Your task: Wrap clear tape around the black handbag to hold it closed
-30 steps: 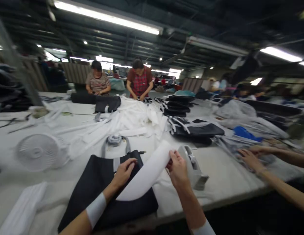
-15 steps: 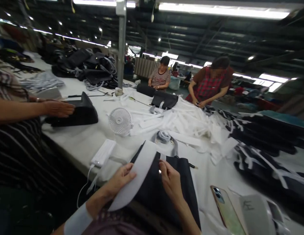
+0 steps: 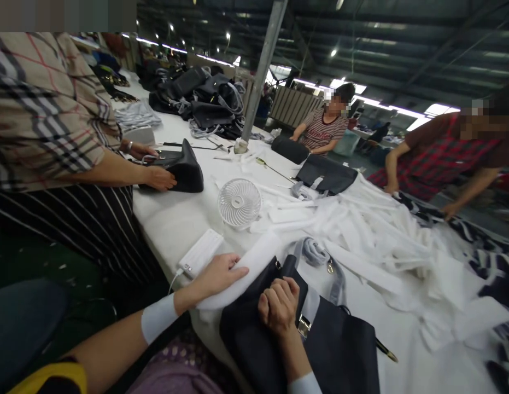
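A black bag (image 3: 340, 339) with a metal clasp (image 3: 304, 325) lies in front of me on the white-covered table. My left hand (image 3: 223, 273) grips a long white foam strip (image 3: 254, 262) between thumb and fingers, left of the bag. Over the bag's upper part is my right hand (image 3: 281, 303), its fingers curled; whatever they hold, if anything, is hidden. A grey-wrapped strap (image 3: 315, 251) is coiled behind the bag.
A white fan (image 3: 239, 202) and a white power bank (image 3: 200, 251) with a cable stand near the left table edge. White strips (image 3: 373, 235) heap at right. A person at left handles a black bag (image 3: 188, 169); two people work across the table.
The view has turned left. The white strip has moved off the bag to its left with my left hand. My right hand has curled, and the bag's front clasp now shows.
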Available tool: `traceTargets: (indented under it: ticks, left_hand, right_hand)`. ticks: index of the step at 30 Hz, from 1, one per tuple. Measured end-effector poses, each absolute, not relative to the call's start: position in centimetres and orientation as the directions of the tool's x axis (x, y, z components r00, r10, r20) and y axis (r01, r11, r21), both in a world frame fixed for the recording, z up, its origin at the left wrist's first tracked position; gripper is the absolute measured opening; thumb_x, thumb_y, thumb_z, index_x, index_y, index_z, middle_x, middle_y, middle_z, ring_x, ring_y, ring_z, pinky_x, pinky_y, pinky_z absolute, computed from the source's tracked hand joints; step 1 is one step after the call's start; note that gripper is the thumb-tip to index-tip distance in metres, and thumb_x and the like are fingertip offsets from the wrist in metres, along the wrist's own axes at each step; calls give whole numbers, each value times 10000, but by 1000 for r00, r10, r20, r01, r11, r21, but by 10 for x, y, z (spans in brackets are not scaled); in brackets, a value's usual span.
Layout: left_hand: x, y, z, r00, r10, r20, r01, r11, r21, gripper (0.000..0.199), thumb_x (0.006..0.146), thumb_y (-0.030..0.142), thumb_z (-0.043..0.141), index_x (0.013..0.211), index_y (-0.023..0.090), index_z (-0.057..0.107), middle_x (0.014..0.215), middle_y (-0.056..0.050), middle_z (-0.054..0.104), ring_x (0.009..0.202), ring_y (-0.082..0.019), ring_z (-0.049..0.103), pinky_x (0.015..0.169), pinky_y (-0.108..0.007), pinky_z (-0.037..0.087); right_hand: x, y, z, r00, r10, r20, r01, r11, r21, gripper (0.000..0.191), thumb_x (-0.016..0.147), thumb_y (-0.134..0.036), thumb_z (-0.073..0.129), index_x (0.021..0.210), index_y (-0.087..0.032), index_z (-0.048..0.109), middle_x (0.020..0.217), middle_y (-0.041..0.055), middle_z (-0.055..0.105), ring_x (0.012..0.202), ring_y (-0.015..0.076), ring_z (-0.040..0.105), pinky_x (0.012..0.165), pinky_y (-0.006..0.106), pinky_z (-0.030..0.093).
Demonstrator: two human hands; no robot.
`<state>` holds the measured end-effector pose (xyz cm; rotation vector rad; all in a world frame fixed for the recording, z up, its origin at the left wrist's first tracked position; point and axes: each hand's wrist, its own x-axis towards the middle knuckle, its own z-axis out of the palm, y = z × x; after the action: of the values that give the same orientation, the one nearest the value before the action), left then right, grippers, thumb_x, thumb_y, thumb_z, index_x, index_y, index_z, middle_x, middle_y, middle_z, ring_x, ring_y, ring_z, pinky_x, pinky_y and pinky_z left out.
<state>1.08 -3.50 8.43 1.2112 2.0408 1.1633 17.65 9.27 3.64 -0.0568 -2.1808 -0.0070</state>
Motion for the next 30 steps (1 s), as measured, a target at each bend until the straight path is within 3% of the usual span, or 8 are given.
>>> traceTargets:
  ticks: [6,12,18,20,23,26,30]
  left_hand:
    - [16,-13,84,-348,934,-78,691,311,652,261,809,391,516,684,168,565,636,5,546,625,-142,487,559,-260,269]
    - [9,0,80,-248,956,-155,742,290,605,301,810,396,487,652,155,572,583,12,504,565,-133,468,517,-260,253]
    - [13,20,79,-96,968,-231,821,208,531,271,762,389,597,638,148,604,571,-16,551,545,-160,510,519,-256,329]
    - [19,24,79,-71,973,-220,840,177,512,235,786,355,583,709,140,637,664,-60,624,629,-203,585,579,-275,395]
    - [34,28,77,-49,984,-171,855,130,501,199,828,252,518,900,130,657,868,-128,685,826,-274,642,720,-335,454]
    - [44,33,75,-10,986,-167,838,100,537,226,854,197,474,984,125,644,960,-140,688,912,-283,639,799,-359,460]
    - [30,34,79,98,965,-244,774,81,628,184,787,123,526,918,128,655,884,-74,695,798,-203,630,733,-282,467]
  right_hand:
    - [178,96,33,-538,62,841,61,998,-34,173,847,-121,453,696,-204,445,620,-27,459,720,154,532,869,438,334]
    - [177,97,33,-524,80,848,64,996,-55,177,846,-125,446,689,-205,442,624,-24,466,714,153,524,856,432,342]
    - [176,101,28,-512,87,854,54,996,-68,195,829,-130,462,656,-205,412,616,-30,448,683,147,511,850,429,345]
    - [175,103,28,-505,97,858,53,995,-81,179,829,-130,469,668,-203,435,630,-24,477,689,149,517,850,429,344]
    - [172,104,30,-507,124,853,22,991,-130,140,846,-152,461,720,-204,493,712,9,560,780,178,558,841,418,360]
    - [170,105,32,-542,166,824,22,983,-184,160,867,-178,438,730,-203,518,764,31,589,814,193,561,822,412,367]
    - [169,103,34,-597,186,780,34,978,-207,185,879,-186,442,714,-201,524,756,19,582,800,185,552,849,428,342]
